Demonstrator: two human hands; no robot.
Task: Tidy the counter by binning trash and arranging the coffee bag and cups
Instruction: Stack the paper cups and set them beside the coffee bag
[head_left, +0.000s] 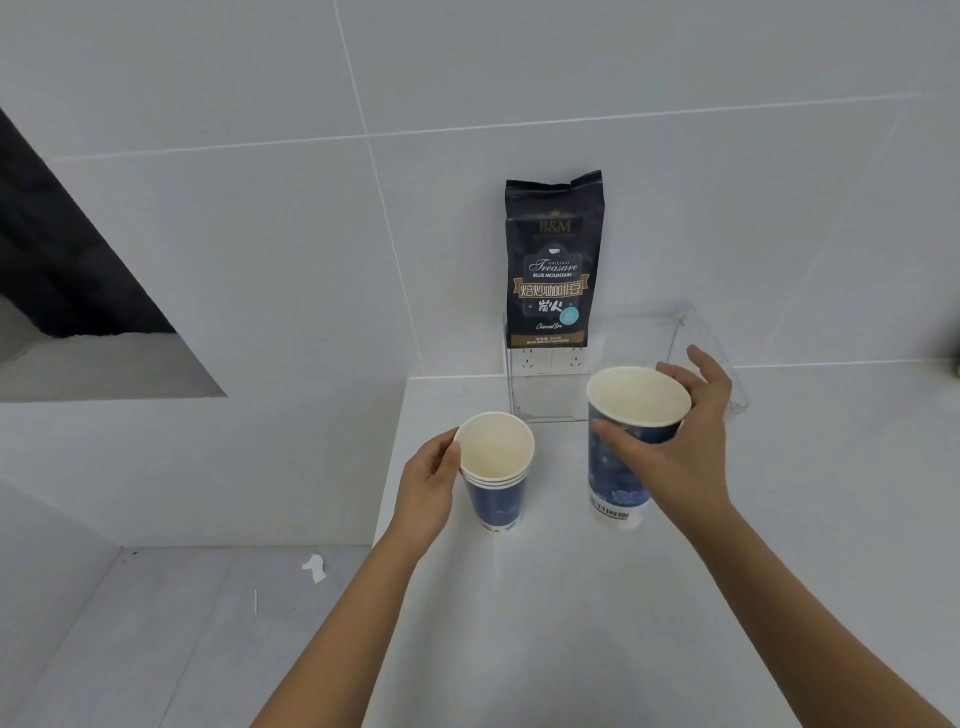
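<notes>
1. Left hand (428, 480): fingers curled around the upper rim of a short stack of nested blue-and-white paper cups (496, 470). Thumb lies on the near side of the rim; the other fingers are hidden behind the stack. Stack stands upright on the white counter (545, 597), near its left edge.
2. Right hand (680, 441): closed over the top of a taller blue paper cup with a white band at its base (621, 467). Thumb presses the near wall just below the rim; the fingers reach around the far side, two of them raised clear. Cup tilts slightly. Cannot tell whether its base touches the counter.
3. The two cup groups sit side by side, apart, the stack to the left. Visible insides are pale and look empty.
4. Black coffee bag with gold and white lettering (553, 260): upright against the white tiled wall (260, 234), behind the cups, resting on top of a clear plastic holder (545, 384).
5. Small crumpled scrap of white paper (314, 567): on the grey floor, left of the counter and below it.
</notes>
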